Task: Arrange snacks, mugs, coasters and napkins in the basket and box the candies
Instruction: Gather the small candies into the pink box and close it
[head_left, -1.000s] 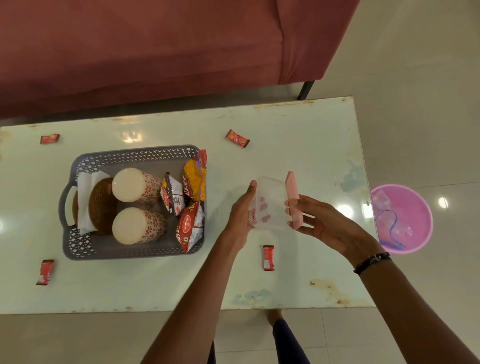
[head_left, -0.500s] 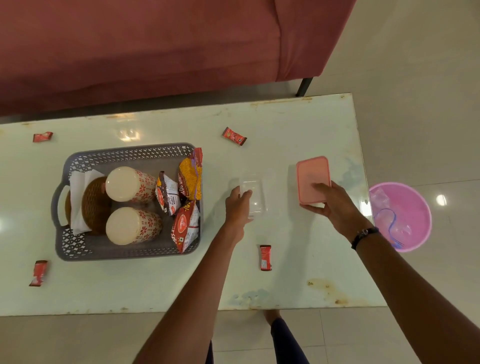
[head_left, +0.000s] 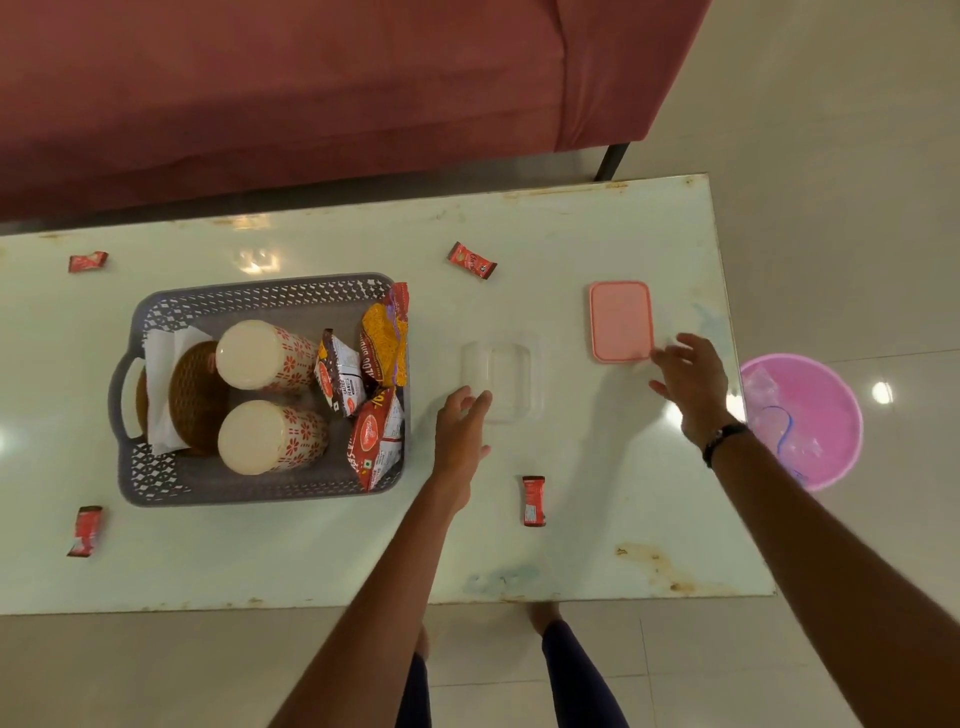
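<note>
So the basket (head_left: 260, 291) on the left of the bench (head_left: 311, 561) looks pretty much sorted: napkin (head_left: 161, 353) and the woven coasters (head_left: 195, 395) tucked at its left end, two flowery mugs (head_left: 265, 358) lying in the middle, snack packets (head_left: 376, 441) stacked at the right end. The candies are the part that's left, I'd say. I count four red ones loose on the bench: far left top (head_left: 87, 261), far left bottom (head_left: 85, 530), one above the middle (head_left: 471, 261), and one nearer the front edge (head_left: 533, 500). The clear box (head_left: 511, 374) sits open in the middle with nothing in it that I can make out (it's see-through, so hard to be sure), and its pink lid (head_left: 621, 321) lies flat, well apart to the right.

Left hand (head_left: 460, 431) has its fingers straight and relaxed, tips just at the box's near-left corner, holding nothing. Right hand (head_left: 691, 387) is spread wide, fingers (head_left: 667, 356) right by the lid's lower right corner, gripping nothing; can't tell if they touch it.
</note>
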